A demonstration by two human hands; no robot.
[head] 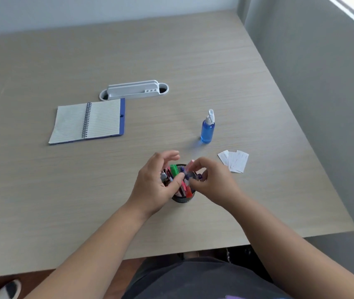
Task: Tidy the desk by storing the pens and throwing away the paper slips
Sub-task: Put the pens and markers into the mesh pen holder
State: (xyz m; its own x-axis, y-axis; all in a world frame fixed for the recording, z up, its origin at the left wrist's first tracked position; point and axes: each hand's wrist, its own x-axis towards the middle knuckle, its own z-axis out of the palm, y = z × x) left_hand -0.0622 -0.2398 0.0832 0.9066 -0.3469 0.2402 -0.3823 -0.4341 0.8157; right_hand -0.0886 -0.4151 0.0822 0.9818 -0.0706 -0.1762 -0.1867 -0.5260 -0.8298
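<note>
A black mesh pen cup (pixel 182 199) stands near the desk's front middle, filled with several pens and markers (pixel 174 170), green, red, pink and purple among them. My left hand (pixel 154 186) wraps the cup's left side, thumb pressed against the pens and fingers spread above them. My right hand (pixel 212 182) hovers over the cup's right rim, its fingertips pinched on a purple pen (pixel 187 175) among the bunch. A small fan of white paper slips (pixel 234 161) lies flat on the desk to the right of the cup.
An open spiral notebook (pixel 88 121) lies at the left middle. Behind it sits a white desk organiser (pixel 134 90). A blue spray bottle (pixel 208 128) stands upright behind the cup. The desk's right edge (pixel 301 130) borders a grey wall.
</note>
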